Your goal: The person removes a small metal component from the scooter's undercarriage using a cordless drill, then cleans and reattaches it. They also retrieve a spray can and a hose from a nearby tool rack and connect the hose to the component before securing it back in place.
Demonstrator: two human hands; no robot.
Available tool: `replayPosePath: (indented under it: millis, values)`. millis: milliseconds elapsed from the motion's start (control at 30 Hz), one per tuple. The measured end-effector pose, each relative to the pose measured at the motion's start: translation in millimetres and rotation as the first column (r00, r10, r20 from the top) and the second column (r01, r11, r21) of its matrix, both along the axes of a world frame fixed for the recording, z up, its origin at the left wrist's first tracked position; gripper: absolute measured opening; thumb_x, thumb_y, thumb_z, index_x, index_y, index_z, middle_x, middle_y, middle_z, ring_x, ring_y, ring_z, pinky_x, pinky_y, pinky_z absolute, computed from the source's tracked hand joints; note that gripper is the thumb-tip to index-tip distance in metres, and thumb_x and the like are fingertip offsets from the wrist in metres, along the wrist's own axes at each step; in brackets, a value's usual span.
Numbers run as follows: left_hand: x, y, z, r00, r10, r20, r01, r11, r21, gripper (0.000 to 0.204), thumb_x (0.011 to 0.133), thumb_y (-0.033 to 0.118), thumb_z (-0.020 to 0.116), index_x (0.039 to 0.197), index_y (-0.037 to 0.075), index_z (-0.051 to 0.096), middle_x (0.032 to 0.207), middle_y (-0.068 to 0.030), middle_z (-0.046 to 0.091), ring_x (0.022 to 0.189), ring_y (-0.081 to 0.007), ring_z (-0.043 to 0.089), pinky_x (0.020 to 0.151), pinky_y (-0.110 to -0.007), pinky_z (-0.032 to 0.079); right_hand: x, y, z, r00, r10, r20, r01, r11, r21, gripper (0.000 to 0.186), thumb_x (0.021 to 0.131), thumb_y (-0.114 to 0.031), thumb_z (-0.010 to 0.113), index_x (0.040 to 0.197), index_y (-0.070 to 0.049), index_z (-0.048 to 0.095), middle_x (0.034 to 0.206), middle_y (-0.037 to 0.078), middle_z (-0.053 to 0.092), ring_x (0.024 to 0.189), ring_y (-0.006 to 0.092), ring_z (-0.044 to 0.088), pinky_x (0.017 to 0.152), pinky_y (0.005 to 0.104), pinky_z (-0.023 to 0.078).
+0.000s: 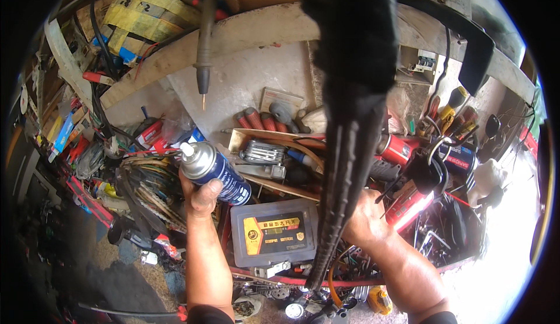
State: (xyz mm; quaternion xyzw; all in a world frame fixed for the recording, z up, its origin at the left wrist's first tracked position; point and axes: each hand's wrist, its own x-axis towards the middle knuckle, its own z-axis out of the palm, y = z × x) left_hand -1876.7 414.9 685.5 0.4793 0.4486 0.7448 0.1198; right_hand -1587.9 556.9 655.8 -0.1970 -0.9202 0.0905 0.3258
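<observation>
Above the grey tool case [274,232]: left hand [201,197] clenches blue spray can [217,173], nozzle toward 11 o'clock; right hand [364,219] grasps black ribbed hose [344,166], held upright, steadied for spraying.

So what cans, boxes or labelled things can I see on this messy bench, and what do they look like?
Spray can: held in the left hand, tilted; dark blue, silver top, white nozzle.
Grey case: flat between the forearms; yellow and red label on the lid.
Red can: lying right of the black rubber strip that the right hand grips.
Yellow bundle: top left shelf, taped and folded.
</observation>
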Motion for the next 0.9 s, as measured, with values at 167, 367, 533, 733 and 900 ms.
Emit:
replayPosePath:
  millis: [167,367,533,733,900]
  values:
    - [17,5,25,0.951,-0.085,-0.297,0.020,0.976,-0.217,0.077,0.062,0.036,0.090,0.122,-0.001,0.060,0.106,-0.0072,0.067,0.094,-0.0176,0.066,0.089,-0.032,0.053,1,-5,5,0.996,-0.078,0.030,0.075,0.994,0.077,0.010,0.081,-0.012,0.072,0.089,-0.011,0.067,0.085,0.011,0.057,0.065,0.0326,0.067,0.049,0.0510,0.050]
    - [48,28,48,0.889,-0.174,-0.423,-0.029,0.902,-0.431,0.078,0.060,0.026,0.090,0.127,0.000,0.059,0.111,-0.0076,0.068,0.104,-0.0183,0.065,0.097,-0.034,0.051,5,-5,13,0.980,-0.033,0.197,0.044,0.998,-0.050,0.027,0.085,-0.011,0.066,0.112,-0.009,0.068,0.097,0.019,0.063,0.079,0.0405,0.071,0.063,0.0541,0.059]
    - [65,40,59,0.732,-0.085,-0.676,-0.326,0.827,-0.457,0.062,0.062,0.016,0.090,0.114,0.000,0.062,0.104,-0.0136,0.071,0.097,-0.0249,0.068,0.094,-0.037,0.052,5,-2,7,1.000,0.021,0.002,-0.021,0.999,-0.028,0.035,0.083,-0.008,0.067,0.118,-0.004,0.062,0.097,0.023,0.067,0.080,0.0430,0.071,0.066,0.0536,0.057]
    - [81,49,48,0.525,0.054,-0.849,-0.434,0.876,-0.212,0.063,0.066,0.017,0.092,0.117,-0.003,0.062,0.110,-0.0231,0.071,0.104,-0.0422,0.069,0.094,-0.046,0.053,4,15,0,0.999,0.007,-0.043,-0.009,0.999,-0.048,0.053,0.083,-0.020,0.074,0.128,-0.007,0.051,0.095,0.020,0.067,0.085,0.0427,0.067,0.072,0.0512,0.054]
    - [83,57,39,0.560,0.069,-0.826,-0.444,0.866,-0.229,0.061,0.073,0.015,0.089,0.125,-0.002,0.061,0.114,-0.0209,0.071,0.107,-0.0383,0.070,0.096,-0.043,0.053,1,30,-6,0.975,0.047,-0.218,-0.039,0.998,0.042,0.054,0.082,-0.021,0.077,0.124,-0.006,0.046,0.090,0.021,0.067,0.082,0.0466,0.067,0.072,0.0557,0.054]
